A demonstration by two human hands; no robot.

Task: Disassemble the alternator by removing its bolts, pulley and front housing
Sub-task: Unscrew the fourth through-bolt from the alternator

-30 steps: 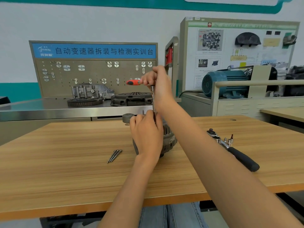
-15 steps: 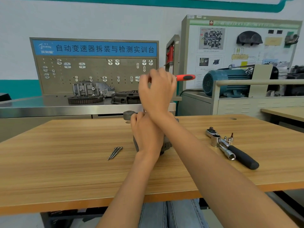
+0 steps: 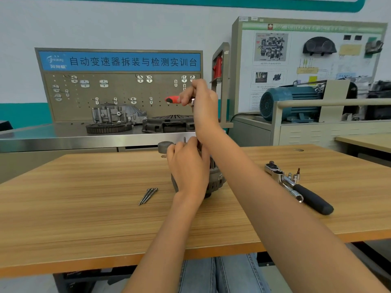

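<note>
The grey alternator [image 3: 218, 178] stands on the wooden table [image 3: 84, 208], mostly hidden behind my left hand [image 3: 187, 168], which grips its top. Above it, my right hand [image 3: 203, 102] grips a T-handle wrench; its red handle [image 3: 171, 100] sticks out to the left and its shaft runs down to the alternator, hidden by my wrist. A grey pulley [image 3: 164, 146] lies on the table just behind my left hand. Three long bolts [image 3: 148, 195] lie together to the left of the alternator.
A ratchet wrench with a black grip [image 3: 300, 189] and small sockets [image 3: 295, 175] lie to the right. Behind the table stand a steel bench with gearbox parts [image 3: 118, 117], a pegboard and a blue motor [image 3: 289, 102].
My right hand has turned the T-handle: its red end pointed left, swung to the right half a second ago, and points left again now. My left hand stays on the alternator.
</note>
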